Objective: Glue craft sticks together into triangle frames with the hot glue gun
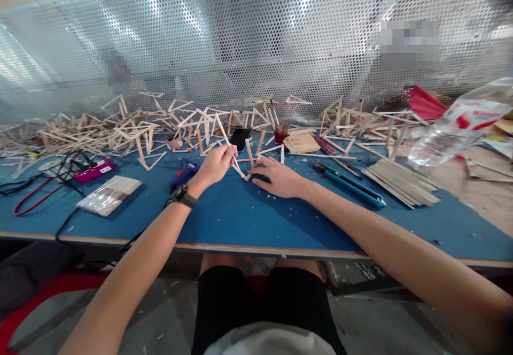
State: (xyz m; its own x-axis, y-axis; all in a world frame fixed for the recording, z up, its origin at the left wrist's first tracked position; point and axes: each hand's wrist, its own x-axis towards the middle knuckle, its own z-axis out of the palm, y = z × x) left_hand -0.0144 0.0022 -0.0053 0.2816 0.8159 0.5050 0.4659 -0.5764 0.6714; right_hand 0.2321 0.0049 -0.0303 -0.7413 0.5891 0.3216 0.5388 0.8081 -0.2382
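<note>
My left hand [218,162], with a dark watch on its wrist, is closed round a thin wooden stick [222,129] that slants up and to the left. Just right of it, my right hand [276,176] rests low over the blue table, its fingertips at the corner of a small frame of wooden sticks [241,171]. Whether those fingers pinch the frame is hard to make out. A black phone [240,138] lies behind my hands. Beside my left wrist is a blue tool [185,172], partly covered by the hand.
Stick frames [100,130] pile along the perforated metal screen [248,39]. Left are a purple power strip [95,170] and a clear packet [109,194]. Right are a blue cutter [352,185], flat wooden strips [401,181] and a plastic bottle [436,141]. The table's front edge [256,249] is near my lap.
</note>
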